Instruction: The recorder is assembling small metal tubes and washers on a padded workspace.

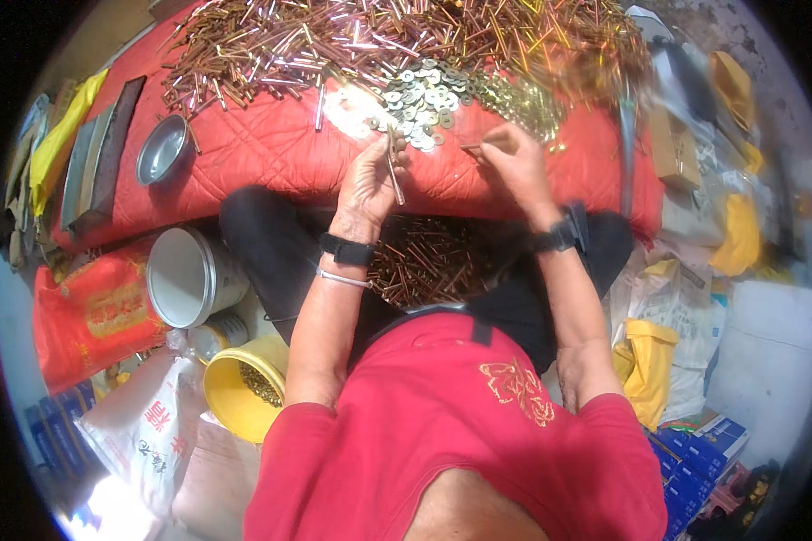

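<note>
My left hand (368, 182) is closed around a slim metal rod (396, 178), which stands nearly upright with its lower end sticking out below the fingers. To its right, my right hand (517, 164) pinches a small copper-coloured piece (471, 149), too small to name exactly. Just beyond both hands lies a heap of flat round washers (420, 101) on the red quilted cover (271, 149). Small shiny brass-coloured pieces (525, 104), blurred by glare, spread beside the washers. Behind them stretches a large pile of copper-coloured rods (379, 41).
More rods (429, 257) lie between my legs. A metal bowl (162, 151) rests at the left of the cover. On the left stand a grey-white bucket (179, 278) and a yellow bucket (230, 397) with small metal parts inside. Yellow bags (648, 365) and cartons (675, 149) are at right.
</note>
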A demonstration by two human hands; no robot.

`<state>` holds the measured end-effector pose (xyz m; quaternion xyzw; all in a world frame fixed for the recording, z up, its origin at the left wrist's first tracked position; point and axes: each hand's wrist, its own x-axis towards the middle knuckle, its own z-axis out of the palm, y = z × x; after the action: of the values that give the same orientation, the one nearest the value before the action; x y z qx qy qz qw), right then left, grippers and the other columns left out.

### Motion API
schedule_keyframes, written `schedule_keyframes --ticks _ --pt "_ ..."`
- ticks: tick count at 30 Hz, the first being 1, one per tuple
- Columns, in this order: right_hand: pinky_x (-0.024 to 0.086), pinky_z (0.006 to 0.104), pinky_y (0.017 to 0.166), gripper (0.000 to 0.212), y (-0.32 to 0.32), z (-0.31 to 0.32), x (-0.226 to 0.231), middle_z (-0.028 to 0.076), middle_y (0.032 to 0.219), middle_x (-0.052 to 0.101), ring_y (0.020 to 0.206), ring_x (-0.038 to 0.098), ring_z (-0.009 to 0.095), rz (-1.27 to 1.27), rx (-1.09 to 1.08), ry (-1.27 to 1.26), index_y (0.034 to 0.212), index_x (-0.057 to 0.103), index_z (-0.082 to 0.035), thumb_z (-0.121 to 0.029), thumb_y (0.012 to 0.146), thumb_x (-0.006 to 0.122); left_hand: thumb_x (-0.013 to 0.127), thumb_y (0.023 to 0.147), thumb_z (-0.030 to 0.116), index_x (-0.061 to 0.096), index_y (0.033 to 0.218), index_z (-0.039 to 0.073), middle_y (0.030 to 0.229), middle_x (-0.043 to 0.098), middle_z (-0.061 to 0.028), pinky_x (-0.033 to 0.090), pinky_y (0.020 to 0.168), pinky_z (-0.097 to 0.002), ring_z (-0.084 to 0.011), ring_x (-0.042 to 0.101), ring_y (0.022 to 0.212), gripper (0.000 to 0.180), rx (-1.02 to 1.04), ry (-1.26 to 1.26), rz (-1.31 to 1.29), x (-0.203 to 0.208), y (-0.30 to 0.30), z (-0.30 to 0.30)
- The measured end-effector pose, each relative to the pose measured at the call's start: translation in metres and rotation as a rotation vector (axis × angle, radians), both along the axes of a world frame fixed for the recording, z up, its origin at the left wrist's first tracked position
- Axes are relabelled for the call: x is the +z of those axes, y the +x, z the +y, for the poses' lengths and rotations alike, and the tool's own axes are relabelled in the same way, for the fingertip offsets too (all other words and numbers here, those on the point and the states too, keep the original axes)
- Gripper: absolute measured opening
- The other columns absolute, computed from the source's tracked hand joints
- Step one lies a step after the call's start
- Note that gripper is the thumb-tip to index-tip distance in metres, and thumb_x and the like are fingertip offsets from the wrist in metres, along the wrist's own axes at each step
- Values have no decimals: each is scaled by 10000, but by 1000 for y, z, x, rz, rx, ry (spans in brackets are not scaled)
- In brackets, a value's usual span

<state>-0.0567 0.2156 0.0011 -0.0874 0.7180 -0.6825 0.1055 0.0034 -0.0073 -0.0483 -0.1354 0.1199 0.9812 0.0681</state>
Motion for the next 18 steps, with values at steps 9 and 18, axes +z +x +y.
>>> schedule_keyframes --ticks 9,18 --pt "500 378 727 160 2 9 -5 161 871 669 825 654 310 481 291 565 948 643 -48 -143 820 624 589 913 155 563 1048 -8 816 597 -43 370 429 -187 -99 515 611 214 38 -74 -105 8 10 10" --pt "489 449 650 117 -23 -34 -7 153 753 646 737 636 341 728 226 720 839 661 -85 -195 807 636 564 922 194 582 1041 -24 551 332 67 213 359 -180 -32 269 413 249 -57 -318 -146 30 29 5"
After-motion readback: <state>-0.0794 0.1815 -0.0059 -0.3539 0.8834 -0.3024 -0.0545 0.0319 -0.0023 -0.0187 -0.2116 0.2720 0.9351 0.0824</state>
